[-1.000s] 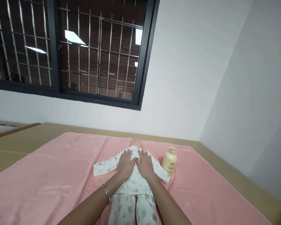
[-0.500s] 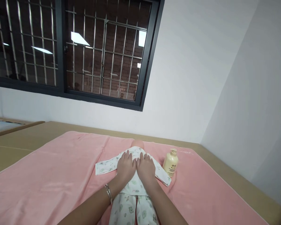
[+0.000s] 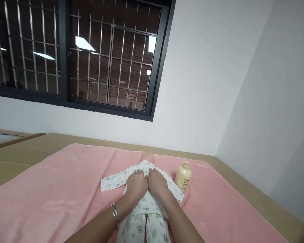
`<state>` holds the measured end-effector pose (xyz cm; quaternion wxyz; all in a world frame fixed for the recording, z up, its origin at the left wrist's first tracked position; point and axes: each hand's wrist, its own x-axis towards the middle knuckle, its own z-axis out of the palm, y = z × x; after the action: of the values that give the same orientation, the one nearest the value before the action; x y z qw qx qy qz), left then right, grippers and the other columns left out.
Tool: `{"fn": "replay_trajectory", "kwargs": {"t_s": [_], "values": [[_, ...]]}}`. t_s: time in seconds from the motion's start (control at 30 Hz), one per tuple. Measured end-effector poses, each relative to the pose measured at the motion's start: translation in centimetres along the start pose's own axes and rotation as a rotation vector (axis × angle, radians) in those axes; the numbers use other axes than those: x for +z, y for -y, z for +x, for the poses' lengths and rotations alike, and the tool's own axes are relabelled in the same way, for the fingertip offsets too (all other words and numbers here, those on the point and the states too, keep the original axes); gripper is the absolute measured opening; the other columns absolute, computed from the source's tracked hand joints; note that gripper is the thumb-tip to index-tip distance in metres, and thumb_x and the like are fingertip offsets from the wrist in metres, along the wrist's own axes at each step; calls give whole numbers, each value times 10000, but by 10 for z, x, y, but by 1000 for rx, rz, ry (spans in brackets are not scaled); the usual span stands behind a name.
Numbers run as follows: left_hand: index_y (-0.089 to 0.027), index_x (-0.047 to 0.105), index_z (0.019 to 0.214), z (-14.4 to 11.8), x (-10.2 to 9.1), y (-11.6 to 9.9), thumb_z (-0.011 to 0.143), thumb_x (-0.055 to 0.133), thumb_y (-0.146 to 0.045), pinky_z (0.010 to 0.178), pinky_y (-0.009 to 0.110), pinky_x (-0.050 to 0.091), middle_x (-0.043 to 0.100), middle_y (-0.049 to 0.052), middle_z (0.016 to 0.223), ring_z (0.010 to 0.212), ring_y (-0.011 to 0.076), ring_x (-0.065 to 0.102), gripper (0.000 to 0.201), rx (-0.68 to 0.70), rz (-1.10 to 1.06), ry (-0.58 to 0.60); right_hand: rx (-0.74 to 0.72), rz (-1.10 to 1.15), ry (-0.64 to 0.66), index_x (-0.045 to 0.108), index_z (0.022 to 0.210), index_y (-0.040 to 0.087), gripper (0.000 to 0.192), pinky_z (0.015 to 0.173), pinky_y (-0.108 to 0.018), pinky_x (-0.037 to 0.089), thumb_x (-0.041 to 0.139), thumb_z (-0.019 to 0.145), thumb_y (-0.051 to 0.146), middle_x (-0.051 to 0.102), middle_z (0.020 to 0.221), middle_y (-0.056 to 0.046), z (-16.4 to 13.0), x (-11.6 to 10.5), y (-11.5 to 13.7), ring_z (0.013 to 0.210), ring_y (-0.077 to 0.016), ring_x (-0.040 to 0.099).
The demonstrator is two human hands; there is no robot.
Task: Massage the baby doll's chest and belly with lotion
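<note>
White doll suit [image 3: 142,202], green print; pink blanket [image 3: 53,189]; cream bottle [image 3: 183,177]; black window frame [image 3: 154,74].

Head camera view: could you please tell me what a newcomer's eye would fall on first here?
Both hands, left hand and right hand, lie flat side by side on the back of a baby doll in printed white pyjamas, at the middle of a pink towel. A cream pump bottle stands upright just right of the doll. Above, a barred dark window fills the upper left.
</note>
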<state>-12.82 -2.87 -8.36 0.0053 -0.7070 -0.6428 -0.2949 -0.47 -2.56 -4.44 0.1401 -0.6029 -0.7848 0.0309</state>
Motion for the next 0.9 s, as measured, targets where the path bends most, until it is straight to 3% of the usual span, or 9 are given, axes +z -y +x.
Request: {"fn": "replay_trajectory", "kwargs": {"t_s": [0.1, 0.2, 0.27, 0.33, 0.43, 0.53, 0.63, 0.77, 0.9], "values": [[-132, 632, 1092, 1, 3, 0, 930, 359, -353, 939, 413, 433, 653, 166, 1155, 1105, 291, 597, 386, 5, -20, -24, -20, 11, 28, 603, 1169, 141, 419, 907, -370, 408, 272, 958, 287, 632, 1141, -156, -1, -1, -2, 1070, -255, 589], [-88, 526, 1279, 5, 15, 7, 931, 371, -358, 1051, 436, 350, 516, 193, 1373, 1301, 304, 452, 466, 64, -42, -116, -44, 29, 26, 479, 1349, 154, 455, 1021, -382, 333, 262, 973, 292, 489, 1384, -154, 4, 2, -11, 1290, -256, 439], [-89, 541, 1260, 6, 20, 11, 930, 363, -324, 1047, 433, 356, 554, 182, 1332, 1272, 297, 479, 442, 112, -40, -163, -28, 31, 2, 365, 1441, 161, 495, 1084, -425, 257, 270, 978, 309, 309, 1519, -154, 5, 5, -13, 1402, -281, 274], [-123, 602, 1161, 4, 21, 12, 917, 368, -278, 992, 426, 397, 642, 152, 1190, 1145, 285, 567, 372, 153, -27, -205, -9, 14, -38, 340, 1458, 179, 501, 1100, -453, 227, 276, 977, 306, 248, 1549, -142, 4, 9, -10, 1425, -299, 216], [-166, 651, 991, -1, 17, 11, 891, 375, -224, 902, 427, 431, 689, 116, 983, 957, 268, 619, 298, 187, -4, -242, 41, -41, -96, 418, 1407, 154, 475, 1064, -435, 290, 324, 956, 266, 427, 1438, -176, -1, 13, 3, 1346, -298, 373], [-180, 653, 950, -4, 13, 10, 891, 370, -213, 878, 436, 430, 678, 107, 941, 926, 265, 608, 291, 181, 8, -238, 105, -65, -100, 564, 1238, 76, 407, 967, -435, 377, 352, 932, 240, 611, 1171, -230, -4, 13, 13, 1133, -311, 564], [-172, 624, 1089, -1, 16, 12, 916, 375, -277, 903, 440, 431, 657, 119, 1061, 1023, 275, 584, 322, 129, -9, -210, 74, -45, -86, 551, 1266, 91, 435, 996, -419, 356, 305, 954, 267, 570, 1263, -215, -1, 13, 8, 1205, -298, 517], [-156, 518, 1286, 5, 26, 17, 937, 367, -338, 1057, 460, 353, 536, 132, 1351, 1269, 277, 460, 422, 135, -58, -208, 19, -18, -77, 345, 1463, 160, 519, 1107, -404, 224, 269, 980, 338, 286, 1538, -124, 4, 14, -6, 1419, -261, 239], [-171, 592, 1186, 4, 24, 18, 939, 351, -295, 1035, 430, 382, 611, 113, 1251, 1198, 260, 517, 367, 177, -114, -205, 8, -75, -123, 523, 1330, 132, 465, 1066, -390, 275, 291, 969, 311, 538, 1341, -161, 2, 14, 0, 1283, -267, 444]]}}
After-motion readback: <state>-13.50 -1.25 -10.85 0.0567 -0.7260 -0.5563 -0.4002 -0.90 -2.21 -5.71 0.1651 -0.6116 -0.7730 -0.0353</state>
